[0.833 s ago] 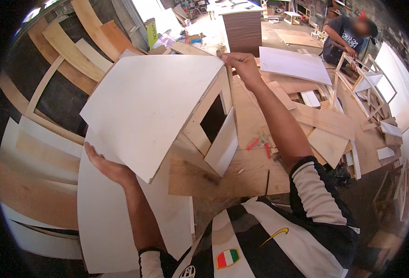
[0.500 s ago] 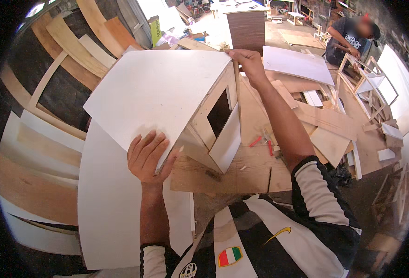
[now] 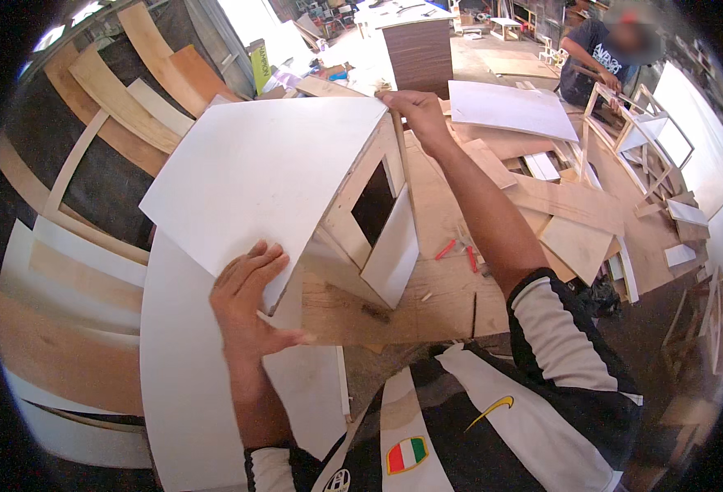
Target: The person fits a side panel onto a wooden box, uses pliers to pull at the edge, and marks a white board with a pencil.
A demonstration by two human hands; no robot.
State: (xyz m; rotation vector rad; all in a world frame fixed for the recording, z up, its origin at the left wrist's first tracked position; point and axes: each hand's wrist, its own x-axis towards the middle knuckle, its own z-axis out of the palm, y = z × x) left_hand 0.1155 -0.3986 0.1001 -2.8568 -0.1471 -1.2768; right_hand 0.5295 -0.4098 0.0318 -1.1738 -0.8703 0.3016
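Far to the left of the white panel (image 3: 263,164), long curved-looking strips of wood (image 3: 66,361), brown and white, stand against a dark surface. Nearer me, a large white sheet (image 3: 189,402) passes partly beneath the panel.

At the panel's near end, my left hand (image 3: 251,303) is open: the fingers lie over its upper face by the edge, and the thumb spreads wide to the right, beyond the edge. It is not closed around anything; how hard it presses, I cannot tell.

The panel slopes toward me, set over a wooden box (image 3: 343,223). The box shows at the panel's right side, with a dark four-sided opening and a small white board (image 3: 393,250) slanting below it.

At the panel's far right corner, my right hand (image 3: 419,116) is bent over, thumb and fingers closed on that corner; the fingertips' undersides are hidden. Beyond the panel stands a dark brown cabinet (image 3: 417,57).

Right of the panel lie a red-handled tool (image 3: 472,260), a thin dark stick (image 3: 474,314), a white board on the far side (image 3: 509,108) and heaped offcuts (image 3: 570,205). Farthest right of the panel, another person (image 3: 599,53) bends behind a wooden frame (image 3: 645,131).
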